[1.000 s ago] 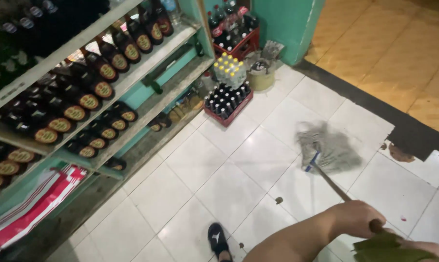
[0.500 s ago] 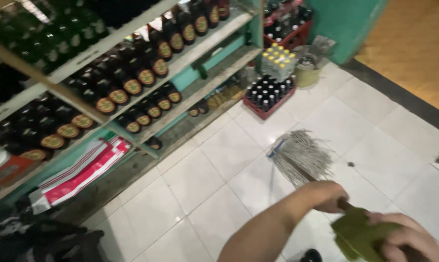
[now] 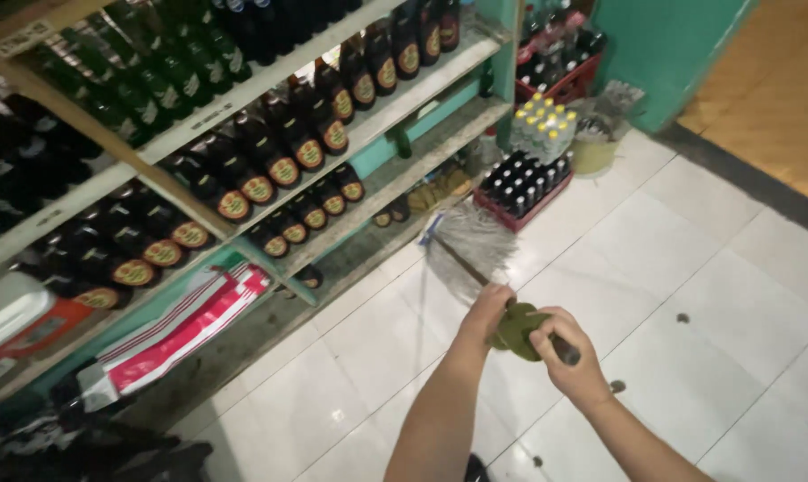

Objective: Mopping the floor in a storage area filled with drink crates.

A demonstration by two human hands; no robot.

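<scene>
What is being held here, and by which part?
A mop, held by its handle: the left hand grips lower down, the right hand higher up, beside a green wrap.

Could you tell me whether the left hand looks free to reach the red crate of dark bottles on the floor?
Probably not as things stand: the left hand grips the mop handle, and the red crate sits beyond the mop head, though bare floor tiles lie alongside.

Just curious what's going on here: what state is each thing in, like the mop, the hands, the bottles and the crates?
Left hand: closed round the mop handle.
Right hand: closed round the handle, higher up.
Mop: head spread on the white tiled floor, handle tilted.
Shelf bottles: capped, lying tilted in rows.
Red crate: full of upright capped bottles.
</scene>
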